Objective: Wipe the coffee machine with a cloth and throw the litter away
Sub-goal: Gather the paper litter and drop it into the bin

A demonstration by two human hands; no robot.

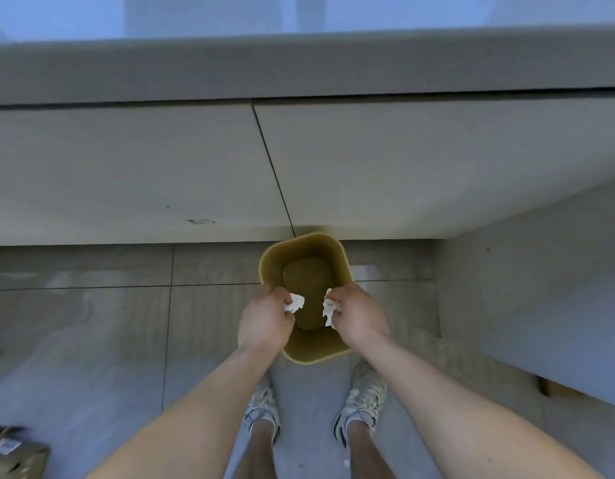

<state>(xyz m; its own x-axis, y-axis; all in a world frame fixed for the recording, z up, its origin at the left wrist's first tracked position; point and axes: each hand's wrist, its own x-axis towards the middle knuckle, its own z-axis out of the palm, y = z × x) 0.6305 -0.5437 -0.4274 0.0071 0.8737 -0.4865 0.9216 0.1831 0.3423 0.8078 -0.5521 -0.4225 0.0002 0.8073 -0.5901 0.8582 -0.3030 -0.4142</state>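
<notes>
Two crumpled white wads sit over the open yellow bin (333,250): one wad (295,303) pinched in the left hand (266,321), the other wad (330,310) pinched in the right hand (357,318). The bin stands on the tiled floor (91,323), against grey cabinets (143,167), just ahead of two sneakers (363,399).

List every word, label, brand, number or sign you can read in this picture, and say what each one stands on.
None can be read.
Box, bottom left on the floor: a white label with dark marks, too blurred to read.
Bin, paper scraps and shoes: no text shows.
</notes>
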